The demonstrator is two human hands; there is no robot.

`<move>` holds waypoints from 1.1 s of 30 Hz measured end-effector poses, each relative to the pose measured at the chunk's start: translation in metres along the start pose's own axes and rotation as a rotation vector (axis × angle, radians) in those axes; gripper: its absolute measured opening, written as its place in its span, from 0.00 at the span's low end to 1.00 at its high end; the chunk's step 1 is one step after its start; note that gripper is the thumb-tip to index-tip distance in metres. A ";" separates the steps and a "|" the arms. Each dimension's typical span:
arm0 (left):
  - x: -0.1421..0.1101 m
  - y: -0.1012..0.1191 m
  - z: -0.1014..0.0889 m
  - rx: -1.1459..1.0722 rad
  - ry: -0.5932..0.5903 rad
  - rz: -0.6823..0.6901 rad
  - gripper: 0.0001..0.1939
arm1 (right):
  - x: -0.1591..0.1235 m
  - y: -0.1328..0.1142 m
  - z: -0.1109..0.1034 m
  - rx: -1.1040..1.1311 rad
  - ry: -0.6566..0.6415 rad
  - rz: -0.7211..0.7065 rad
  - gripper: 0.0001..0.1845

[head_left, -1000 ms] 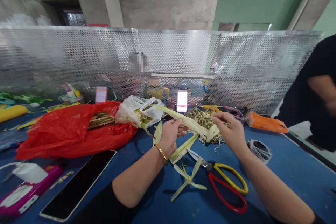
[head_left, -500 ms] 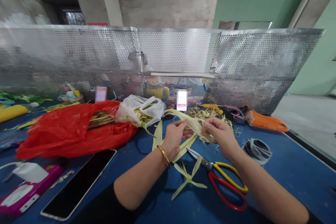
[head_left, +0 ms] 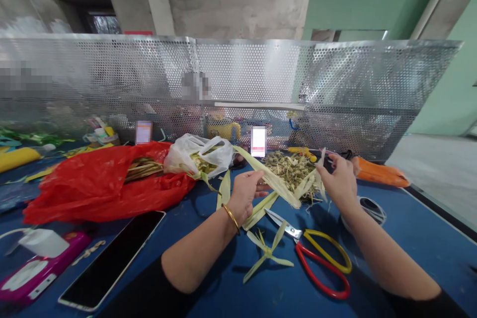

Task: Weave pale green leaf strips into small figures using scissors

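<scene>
My left hand [head_left: 244,194] is closed on a long pale husk strip [head_left: 281,186], pinched between thumb and fingers, its wide end pointing right. To the right, my right hand [head_left: 341,181] pinches a thinner torn husk piece [head_left: 322,171], apart from the strip. Below and behind them lies a heap of dry husk shreds [head_left: 288,165]. More husk leaves [head_left: 224,191] rest on the table beside my left hand. Nearer me lies a four-armed husk flower shape [head_left: 268,252]. Beside it are scissors [head_left: 294,231] with one red and one yellow handle, blades slightly apart.
A red plastic bag [head_left: 93,184] and a white plastic bag [head_left: 208,154] hold plant material at left. A dark phone [head_left: 115,261] and a magenta power strip [head_left: 44,266] lie front left. Wire coil [head_left: 372,208] and orange packet [head_left: 380,173] are at right. A perforated metal screen [head_left: 253,74] stands behind.
My right hand has moved right, away from my left, with a torn husk piece in it. The strip in my left hand now extends free. My left hand has barely moved.
</scene>
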State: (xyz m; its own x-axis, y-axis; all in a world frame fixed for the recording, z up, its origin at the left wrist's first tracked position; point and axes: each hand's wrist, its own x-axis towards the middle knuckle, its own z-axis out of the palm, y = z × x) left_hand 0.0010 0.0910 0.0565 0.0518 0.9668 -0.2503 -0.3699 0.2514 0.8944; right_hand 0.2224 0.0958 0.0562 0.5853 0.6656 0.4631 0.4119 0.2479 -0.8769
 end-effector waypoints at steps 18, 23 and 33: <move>-0.007 -0.004 0.006 0.053 -0.058 0.024 0.04 | -0.062 -0.026 0.027 -0.327 -0.585 -0.389 0.09; -0.005 -0.003 0.005 0.074 -0.071 0.014 0.04 | -0.059 -0.021 0.030 -0.161 -0.630 -0.188 0.12; 0.001 -0.002 0.001 0.089 -0.045 0.038 0.07 | -0.055 -0.029 0.030 0.244 -0.520 0.218 0.08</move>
State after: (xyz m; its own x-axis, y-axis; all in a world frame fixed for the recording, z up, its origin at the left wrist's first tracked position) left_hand 0.0024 0.0910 0.0545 0.0814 0.9762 -0.2010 -0.2889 0.2161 0.9326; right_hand 0.1578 0.0731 0.0521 0.1953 0.9602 0.1997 0.1136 0.1801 -0.9771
